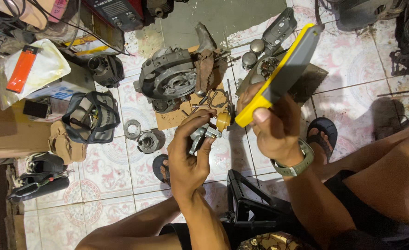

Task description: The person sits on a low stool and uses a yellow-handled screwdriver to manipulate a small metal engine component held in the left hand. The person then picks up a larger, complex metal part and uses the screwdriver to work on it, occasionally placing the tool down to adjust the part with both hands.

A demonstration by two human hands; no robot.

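My left hand (188, 155) grips a small grey metal part (201, 135) with a tan round piece (223, 121) at its end, held above the tiled floor. My right hand (271, 125), with a watch (299, 162) on the wrist, holds a grey and yellow tool handle (283, 74) that slants up to the right. The tool's yellow lower end sits right beside the tan piece, its tip hidden there. A grey engine casing (172, 78) rests on cardboard just beyond both hands.
Loose bolts, a gear (132, 129) and a round metal part (148, 141) lie on the tiles left of the casing. A black strapped bag (91, 115), a white plastic bag (28, 69) and boxes crowd the left. A black stool (248, 203) sits under me; sandalled feet flank it.
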